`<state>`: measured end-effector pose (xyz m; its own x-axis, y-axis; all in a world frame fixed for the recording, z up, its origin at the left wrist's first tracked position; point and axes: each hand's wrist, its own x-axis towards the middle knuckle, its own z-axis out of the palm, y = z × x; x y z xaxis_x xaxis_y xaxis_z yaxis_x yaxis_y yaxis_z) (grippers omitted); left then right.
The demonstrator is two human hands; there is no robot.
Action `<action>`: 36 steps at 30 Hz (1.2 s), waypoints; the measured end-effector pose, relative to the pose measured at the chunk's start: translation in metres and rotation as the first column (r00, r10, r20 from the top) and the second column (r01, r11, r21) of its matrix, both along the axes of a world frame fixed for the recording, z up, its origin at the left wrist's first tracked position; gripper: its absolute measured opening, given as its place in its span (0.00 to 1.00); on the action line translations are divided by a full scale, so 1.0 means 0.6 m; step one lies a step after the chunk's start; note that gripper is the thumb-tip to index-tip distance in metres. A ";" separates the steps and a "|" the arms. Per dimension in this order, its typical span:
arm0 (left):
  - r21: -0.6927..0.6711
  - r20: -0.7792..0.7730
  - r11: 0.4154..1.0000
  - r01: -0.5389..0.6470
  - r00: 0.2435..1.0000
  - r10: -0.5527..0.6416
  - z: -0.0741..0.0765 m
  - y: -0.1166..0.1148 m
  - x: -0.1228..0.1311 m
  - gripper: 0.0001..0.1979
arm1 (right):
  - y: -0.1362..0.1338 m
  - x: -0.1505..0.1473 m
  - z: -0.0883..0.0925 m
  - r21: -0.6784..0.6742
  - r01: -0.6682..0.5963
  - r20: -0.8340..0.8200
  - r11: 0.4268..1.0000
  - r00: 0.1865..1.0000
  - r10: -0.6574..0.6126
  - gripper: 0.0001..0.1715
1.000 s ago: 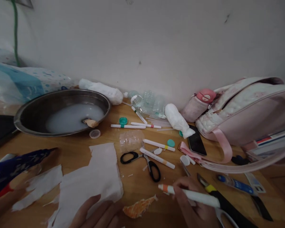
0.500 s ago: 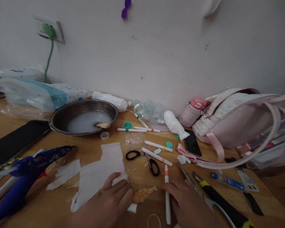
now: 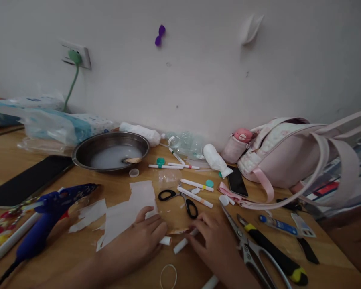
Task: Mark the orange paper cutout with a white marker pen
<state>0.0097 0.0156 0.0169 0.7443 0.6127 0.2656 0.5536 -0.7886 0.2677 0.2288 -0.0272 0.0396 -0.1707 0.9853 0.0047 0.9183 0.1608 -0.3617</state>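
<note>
My left hand (image 3: 147,233) rests low over the white paper (image 3: 130,206), fingers curled, beside a short white marker piece (image 3: 166,240); whatever is under its fingers is hidden. My right hand (image 3: 209,237) has its thumb and fingers closed around a white marker (image 3: 183,245) that lies slanted. Between the hands an orange and white scrap (image 3: 177,231) shows as a thin strip. Just beyond are black-handled scissors (image 3: 191,208) and an orange-banded white marker (image 3: 195,196). A rubber band (image 3: 169,277) lies near the front.
A metal bowl (image 3: 81,154) of cloudy liquid stands back left, with a blue glue gun (image 3: 45,224) nearer. On the right are large shears (image 3: 246,249), a black and yellow tool (image 3: 270,247), a phone (image 3: 237,182) and a pink bag (image 3: 289,160).
My right hand has moved left, and the marker at it now lies slanted instead of nearly upright in view. The orange scrap shows less. The camera view has shifted.
</note>
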 end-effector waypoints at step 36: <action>-0.710 -0.038 0.623 -0.329 0.901 0.432 0.024 0.011 0.007 0.04 | 0.002 0.001 -0.019 -0.174 0.278 -0.540 0.945 0.775 -0.328 0.15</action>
<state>0.0141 0.0223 0.0315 0.3941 0.8764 -0.2767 0.6822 -0.0772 0.7271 0.2294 -0.0261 0.0280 0.1446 0.9866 -0.0755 0.5512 -0.1437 -0.8219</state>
